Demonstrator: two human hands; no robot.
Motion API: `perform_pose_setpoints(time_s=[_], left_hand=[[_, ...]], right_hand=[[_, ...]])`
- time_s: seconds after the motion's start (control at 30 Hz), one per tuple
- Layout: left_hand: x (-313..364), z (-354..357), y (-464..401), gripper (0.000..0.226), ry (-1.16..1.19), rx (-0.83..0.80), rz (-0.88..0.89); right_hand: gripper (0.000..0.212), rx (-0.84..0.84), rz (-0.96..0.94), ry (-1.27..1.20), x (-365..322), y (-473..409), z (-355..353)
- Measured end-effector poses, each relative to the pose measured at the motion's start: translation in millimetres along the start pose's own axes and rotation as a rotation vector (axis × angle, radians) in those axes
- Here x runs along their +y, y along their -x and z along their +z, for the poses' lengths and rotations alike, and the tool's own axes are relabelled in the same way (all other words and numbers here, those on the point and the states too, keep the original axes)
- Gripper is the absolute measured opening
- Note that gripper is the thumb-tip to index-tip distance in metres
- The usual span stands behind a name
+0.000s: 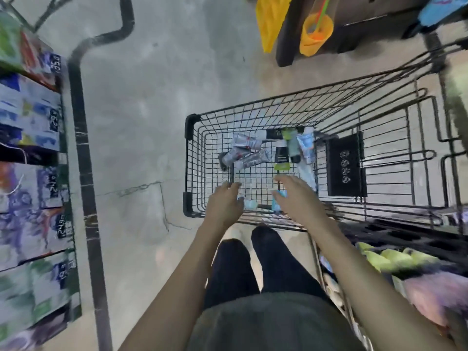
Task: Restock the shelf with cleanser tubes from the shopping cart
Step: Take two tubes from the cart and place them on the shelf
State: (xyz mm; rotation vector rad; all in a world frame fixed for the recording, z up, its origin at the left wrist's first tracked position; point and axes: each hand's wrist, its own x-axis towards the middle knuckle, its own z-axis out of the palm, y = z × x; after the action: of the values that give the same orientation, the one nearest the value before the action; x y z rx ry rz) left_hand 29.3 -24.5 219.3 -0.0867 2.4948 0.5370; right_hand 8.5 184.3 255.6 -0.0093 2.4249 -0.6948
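Dark trousers (255, 264) and a grey top (266, 325) fill the bottom of the view, with two bare arms reaching forward over them. Under everything is a pale grey concrete floor (157, 102) with a thin crack in it.

Both hands are held over the near end of a black wire cart (195, 173). The left hand (225, 201) is near the cart's near left corner, and its fingers are bent a little and hold nothing. The right hand (295, 196) is over the middle of the near edge, with its fingers spread apart and empty. Two small light blue tubes (277, 198) lie on the cart bottom just under the hands.

Farther in, more cleanser tubes (249, 154) lie on the wire bottom near the far end of the cart. Three silver ones lie in a loose pile on the left. Beside them are a black and green one, a grey-green one and a white and blue one. They all lie flat, pointing different ways. A black flap (345, 165) sits at the right of the cart.

At the left edge is the shelf (33, 148) full of bright, blurry packs with price tags. Far off at the top hang a yellow bag (271, 21) and an orange toy (315, 34).
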Motion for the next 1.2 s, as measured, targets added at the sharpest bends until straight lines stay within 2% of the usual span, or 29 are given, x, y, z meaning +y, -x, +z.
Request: perform_pose_setpoints(time_s=[0.2,0.4,0.53,0.67,0.77,0.87,1.03,1.13,1.2], left_hand=[[-26,29,-99,0.055,0.04,0.006,-0.094],[-70,75,-204,0.069,-0.024,0.023,-0.11],[-99,110,-256,0.075,-0.052,0.043,-0.069],[-116,140,-293,0.074,-0.068,0.121,0.012],[-120,152,-305,0.071,-0.091,0.214,0.038],[-125,158,-307,0.072,-0.133,0.257,0.078],[-124,144,-303,0.064,0.0,0.195,0.081],[-119,130,-297,0.058,0.125,0.127,0.042],[-117,119,-289,0.043,0.289,0.072,-0.031]], right_hand=[[0.051,-0.154,-0.05,0.114,16,-115,42],[0.061,-0.171,-0.111,0.259,52,-227,115],[0.059,-0.147,-0.16,0.347,76,-281,152],[0.074,-0.064,-0.251,0.45,101,-314,173],[0.078,0.0,-0.311,0.513,111,-325,179],[0.073,0.042,-0.362,0.575,116,-330,181],[0.053,0.035,-0.398,0.587,117,-332,177],[0.037,-0.072,-0.412,0.537,115,-319,169],[0.023,-0.201,-0.303,0.42,111,-299,161]])
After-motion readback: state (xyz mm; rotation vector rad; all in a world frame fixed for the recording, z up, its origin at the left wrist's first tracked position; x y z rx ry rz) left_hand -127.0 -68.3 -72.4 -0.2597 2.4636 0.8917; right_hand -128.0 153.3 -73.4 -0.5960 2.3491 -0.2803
